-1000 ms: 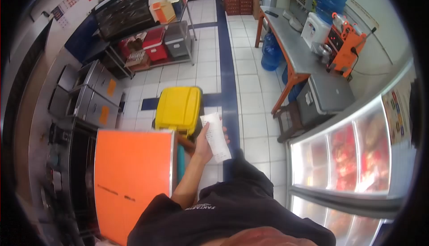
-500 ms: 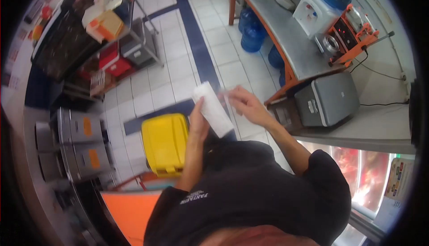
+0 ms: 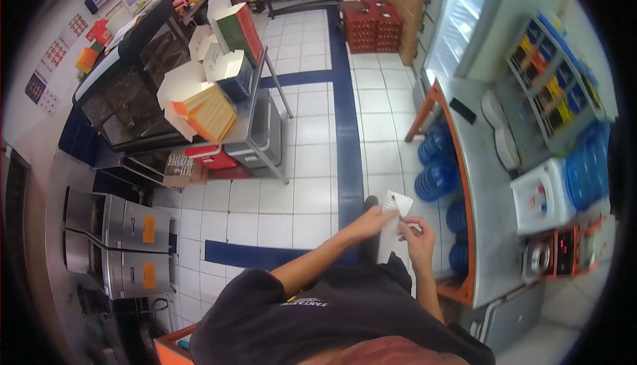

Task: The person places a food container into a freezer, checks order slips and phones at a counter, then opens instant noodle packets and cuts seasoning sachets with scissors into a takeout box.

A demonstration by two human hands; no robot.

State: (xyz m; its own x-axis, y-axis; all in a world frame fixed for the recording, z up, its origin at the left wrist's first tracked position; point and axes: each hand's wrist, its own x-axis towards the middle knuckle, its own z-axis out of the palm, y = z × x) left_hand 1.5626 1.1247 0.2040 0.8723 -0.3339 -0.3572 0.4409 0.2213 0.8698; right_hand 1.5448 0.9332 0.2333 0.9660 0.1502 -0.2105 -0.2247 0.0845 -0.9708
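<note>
A long white paper slip [image 3: 387,235] with faint print hangs in front of my dark shirt. My left hand [image 3: 373,223] grips it near its upper part, the thumb lying over the paper. Close against the slip's right edge is my right hand [image 3: 418,235], its fingers bent and pinched together. Whatever lies between those fingertips is too small to make out. The lower end of the paper reaches down to my clothing.
On the right stands a metal-topped table [image 3: 474,192] with a phone [image 3: 462,111], a water dispenser [image 3: 541,196] and blue bottles [image 3: 436,179] beneath. At left are a shelf with boxes [image 3: 229,73] and two steel fryers [image 3: 139,275]. Red crates [image 3: 371,23] are stacked behind.
The view has swung and moved forward past the yellow bin, toward the table. My right hand has come up to the paper slip, which my left hand still holds.
</note>
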